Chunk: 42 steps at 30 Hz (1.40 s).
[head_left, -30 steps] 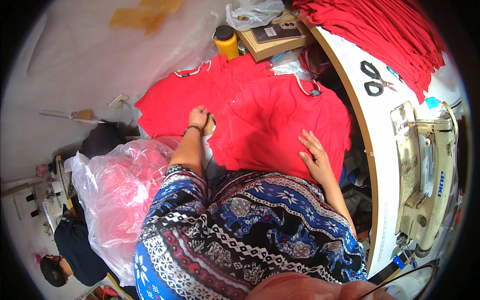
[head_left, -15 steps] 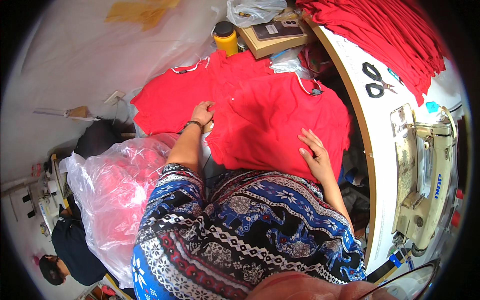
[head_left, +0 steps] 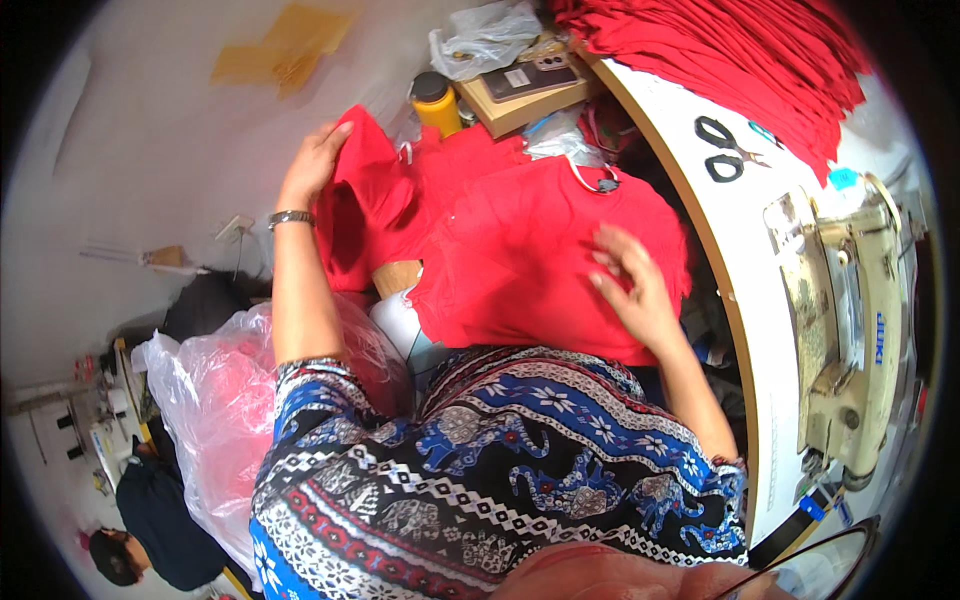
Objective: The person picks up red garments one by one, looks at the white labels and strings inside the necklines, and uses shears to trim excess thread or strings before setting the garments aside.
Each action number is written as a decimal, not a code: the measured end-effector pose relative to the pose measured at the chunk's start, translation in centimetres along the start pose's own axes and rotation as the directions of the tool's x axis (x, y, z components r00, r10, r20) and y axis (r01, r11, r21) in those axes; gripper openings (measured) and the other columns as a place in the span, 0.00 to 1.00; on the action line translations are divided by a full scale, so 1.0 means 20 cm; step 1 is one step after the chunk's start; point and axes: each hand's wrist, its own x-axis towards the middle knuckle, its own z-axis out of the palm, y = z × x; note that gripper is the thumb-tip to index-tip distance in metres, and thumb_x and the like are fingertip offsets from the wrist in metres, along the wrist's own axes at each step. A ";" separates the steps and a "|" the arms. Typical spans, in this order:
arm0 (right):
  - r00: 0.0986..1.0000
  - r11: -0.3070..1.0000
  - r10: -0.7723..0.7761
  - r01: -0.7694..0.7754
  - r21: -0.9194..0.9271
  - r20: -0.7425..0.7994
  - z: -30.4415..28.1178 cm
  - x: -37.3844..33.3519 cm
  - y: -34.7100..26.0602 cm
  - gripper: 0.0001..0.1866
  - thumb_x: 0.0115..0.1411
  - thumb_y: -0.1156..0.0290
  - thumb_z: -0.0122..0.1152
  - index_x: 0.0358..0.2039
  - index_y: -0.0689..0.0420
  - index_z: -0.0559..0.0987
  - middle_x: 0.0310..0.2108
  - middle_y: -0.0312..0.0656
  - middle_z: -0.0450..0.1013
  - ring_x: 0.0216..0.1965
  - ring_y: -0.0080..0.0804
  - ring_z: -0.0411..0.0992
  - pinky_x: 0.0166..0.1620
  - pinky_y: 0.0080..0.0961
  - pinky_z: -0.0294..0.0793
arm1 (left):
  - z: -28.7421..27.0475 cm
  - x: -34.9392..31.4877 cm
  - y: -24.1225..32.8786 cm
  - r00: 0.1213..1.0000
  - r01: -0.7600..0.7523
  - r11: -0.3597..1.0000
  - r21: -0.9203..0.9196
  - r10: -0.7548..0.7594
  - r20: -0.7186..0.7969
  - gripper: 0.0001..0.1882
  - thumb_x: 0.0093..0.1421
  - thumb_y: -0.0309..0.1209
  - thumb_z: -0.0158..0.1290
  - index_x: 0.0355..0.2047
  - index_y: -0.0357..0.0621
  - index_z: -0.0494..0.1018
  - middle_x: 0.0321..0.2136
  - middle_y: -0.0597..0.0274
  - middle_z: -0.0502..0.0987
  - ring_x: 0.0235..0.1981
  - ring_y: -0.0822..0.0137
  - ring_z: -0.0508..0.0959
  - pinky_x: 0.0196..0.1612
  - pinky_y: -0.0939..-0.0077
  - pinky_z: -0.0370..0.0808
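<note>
My left hand (head_left: 314, 165) is up at the far left, its fingers closed on the edge of a red shirt (head_left: 372, 175), which it holds raised so the cloth folds and hangs below. A second red shirt (head_left: 530, 265) with a white-trimmed neckline lies spread over my lap and the surface in front. Over its right part hovers my right hand (head_left: 635, 290), fingers apart, slightly blurred, holding nothing. Whether its fingertips touch the cloth I cannot tell. Between the two shirts a strip of wooden surface (head_left: 397, 277) shows.
On the right, a white table (head_left: 690, 190) carries a sewing machine (head_left: 860, 330), black-handled scissors (head_left: 730, 150) and a red fabric pile (head_left: 730, 60). A phone (head_left: 530, 78) lies on a box beside a yellow jar (head_left: 436, 103). A plastic bag (head_left: 215, 390) bulges at left; a person (head_left: 165, 520) sits beyond.
My left hand has moved up and left, lifting the left shirt's edge and folding it. My right hand has risen from its resting place on the other shirt. The view has shifted slightly.
</note>
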 end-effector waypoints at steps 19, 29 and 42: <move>0.875 0.935 -0.337 0.270 -0.229 -0.348 -0.76 0.15 -0.79 0.11 0.60 0.71 0.61 0.43 0.58 0.79 0.37 0.39 0.79 0.38 0.23 0.73 0.45 0.22 0.71 | 0.70 -0.29 0.48 0.878 -0.248 0.903 0.350 0.058 0.474 0.15 0.53 0.26 0.58 0.41 0.37 0.77 0.32 0.54 0.82 0.33 0.67 0.81 0.40 0.70 0.75; 0.773 0.928 -0.315 0.129 -0.349 -0.550 -1.09 0.00 -0.62 0.09 0.57 0.80 0.52 0.37 0.61 0.78 0.30 0.37 0.76 0.32 0.24 0.71 0.40 0.23 0.71 | 0.34 -0.34 1.04 0.693 -0.699 0.493 0.518 0.647 0.318 0.14 0.48 0.16 0.53 0.37 0.38 0.76 0.29 0.54 0.73 0.32 0.57 0.75 0.39 0.71 0.73; 0.911 0.659 0.391 -0.375 -0.652 -0.129 -0.27 -0.93 0.63 0.25 0.53 0.76 0.58 0.53 0.60 0.71 0.59 0.55 0.64 0.62 0.51 0.60 0.61 0.41 0.62 | 0.55 -0.72 0.47 0.334 -0.611 0.708 0.356 -0.177 0.926 0.27 0.53 0.28 0.55 0.55 0.42 0.69 0.42 0.46 0.76 0.42 0.50 0.77 0.44 0.61 0.75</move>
